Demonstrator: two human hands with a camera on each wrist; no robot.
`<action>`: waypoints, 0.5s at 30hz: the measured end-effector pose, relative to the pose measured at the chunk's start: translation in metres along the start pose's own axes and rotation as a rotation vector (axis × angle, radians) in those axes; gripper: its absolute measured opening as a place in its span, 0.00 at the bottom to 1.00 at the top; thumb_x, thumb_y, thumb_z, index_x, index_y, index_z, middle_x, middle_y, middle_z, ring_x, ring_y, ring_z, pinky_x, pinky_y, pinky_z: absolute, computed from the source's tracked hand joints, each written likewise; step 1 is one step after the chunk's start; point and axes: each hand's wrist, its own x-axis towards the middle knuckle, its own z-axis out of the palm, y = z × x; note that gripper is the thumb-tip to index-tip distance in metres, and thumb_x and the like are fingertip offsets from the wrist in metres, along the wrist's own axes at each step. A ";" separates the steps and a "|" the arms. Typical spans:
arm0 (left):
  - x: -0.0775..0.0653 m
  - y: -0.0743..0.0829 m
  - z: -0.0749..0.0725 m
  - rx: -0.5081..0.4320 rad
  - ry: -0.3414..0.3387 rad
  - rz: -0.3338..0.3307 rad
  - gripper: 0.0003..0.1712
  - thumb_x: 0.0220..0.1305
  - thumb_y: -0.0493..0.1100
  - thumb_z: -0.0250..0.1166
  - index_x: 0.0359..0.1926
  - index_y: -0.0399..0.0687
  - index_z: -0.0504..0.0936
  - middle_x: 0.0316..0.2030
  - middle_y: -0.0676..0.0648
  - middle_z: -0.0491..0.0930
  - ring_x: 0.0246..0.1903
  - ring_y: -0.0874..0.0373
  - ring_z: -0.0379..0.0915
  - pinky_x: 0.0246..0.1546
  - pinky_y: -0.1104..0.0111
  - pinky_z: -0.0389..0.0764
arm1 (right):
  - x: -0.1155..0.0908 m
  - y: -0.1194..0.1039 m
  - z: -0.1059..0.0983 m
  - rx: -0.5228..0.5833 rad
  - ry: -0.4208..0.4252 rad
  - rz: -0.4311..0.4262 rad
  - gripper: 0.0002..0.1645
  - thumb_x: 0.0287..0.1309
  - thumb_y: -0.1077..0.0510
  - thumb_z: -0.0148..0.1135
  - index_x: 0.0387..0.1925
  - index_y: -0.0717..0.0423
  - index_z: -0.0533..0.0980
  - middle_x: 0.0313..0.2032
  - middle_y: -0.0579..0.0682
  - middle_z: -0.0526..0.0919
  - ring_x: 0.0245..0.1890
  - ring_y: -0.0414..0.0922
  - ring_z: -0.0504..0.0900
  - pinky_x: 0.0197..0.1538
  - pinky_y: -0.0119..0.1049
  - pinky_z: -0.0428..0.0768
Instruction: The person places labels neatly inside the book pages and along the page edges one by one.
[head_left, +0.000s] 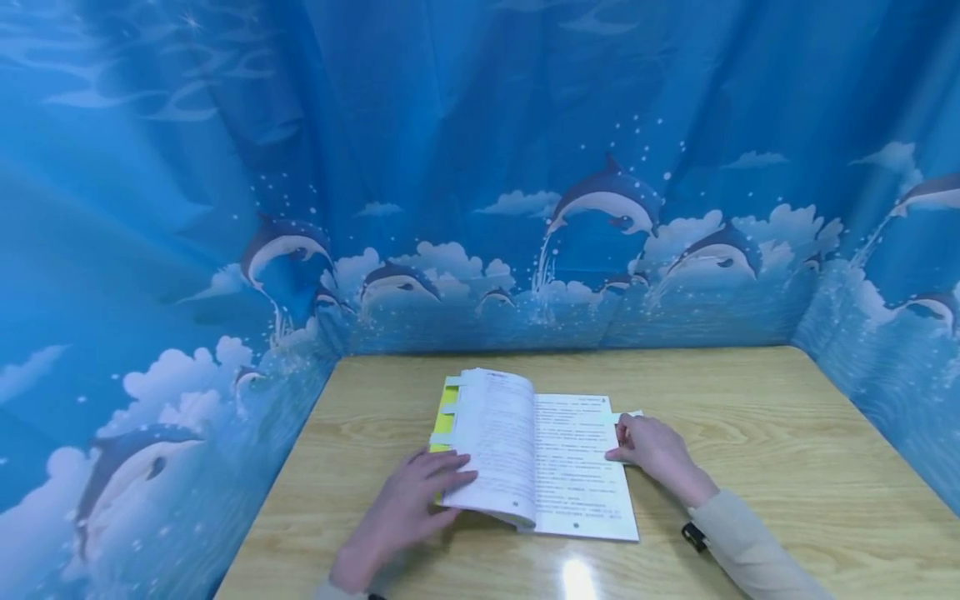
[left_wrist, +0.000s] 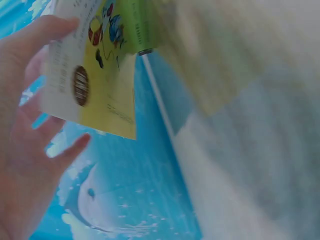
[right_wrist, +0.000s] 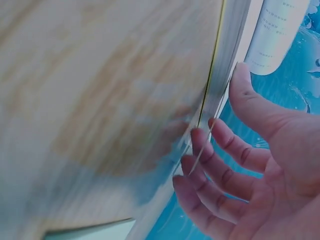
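Observation:
An open book [head_left: 577, 467] lies on the table, its left pages [head_left: 498, 442] raised and curving up from the spine. My left hand [head_left: 408, 504] holds that raised side by its lower left edge, fingers over the page and thumb lower down. In the left wrist view, the yellow cover [left_wrist: 112, 90] with cartoon figures shows beside the fingers. At the right edge of the book, my right hand [head_left: 656, 450] grips the margin, thumb on the page and curled fingers at the edge. A thin tab [right_wrist: 202, 147] passes between those fingers in the right wrist view.
Pale index tabs [head_left: 442, 438] stick out from the book's left side, and another white tab [head_left: 628, 415] from its right. The wooden table [head_left: 757, 433] backs onto a blue dolphin curtain [head_left: 465, 167], which also hangs along both sides.

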 end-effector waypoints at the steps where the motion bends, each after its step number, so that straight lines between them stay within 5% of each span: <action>1: 0.003 0.000 -0.002 0.010 0.046 0.034 0.29 0.49 0.52 0.79 0.55 0.58 0.85 0.59 0.53 0.82 0.61 0.55 0.77 0.66 0.46 0.70 | -0.001 -0.001 0.000 -0.013 0.019 -0.006 0.22 0.50 0.45 0.77 0.35 0.55 0.77 0.29 0.50 0.79 0.29 0.47 0.75 0.30 0.40 0.75; 5: 0.018 0.005 -0.008 0.019 0.182 0.145 0.26 0.43 0.52 0.82 0.47 0.58 0.88 0.52 0.55 0.86 0.55 0.58 0.81 0.64 0.47 0.72 | -0.006 -0.007 0.000 -0.018 0.134 -0.045 0.27 0.56 0.45 0.74 0.48 0.60 0.80 0.44 0.60 0.82 0.43 0.56 0.79 0.41 0.52 0.82; 9: 0.032 0.011 -0.011 0.014 0.216 0.199 0.26 0.39 0.51 0.84 0.44 0.58 0.89 0.50 0.56 0.87 0.53 0.60 0.82 0.65 0.47 0.73 | -0.011 -0.020 0.001 0.100 0.193 -0.122 0.24 0.66 0.50 0.67 0.57 0.59 0.79 0.53 0.63 0.82 0.52 0.61 0.80 0.52 0.59 0.80; 15: 0.050 0.018 -0.010 0.044 0.257 0.276 0.29 0.36 0.52 0.85 0.45 0.57 0.88 0.50 0.55 0.87 0.55 0.58 0.80 0.66 0.47 0.71 | -0.017 -0.048 0.014 0.379 0.046 -0.225 0.25 0.72 0.56 0.59 0.66 0.62 0.73 0.59 0.62 0.81 0.53 0.58 0.83 0.54 0.53 0.83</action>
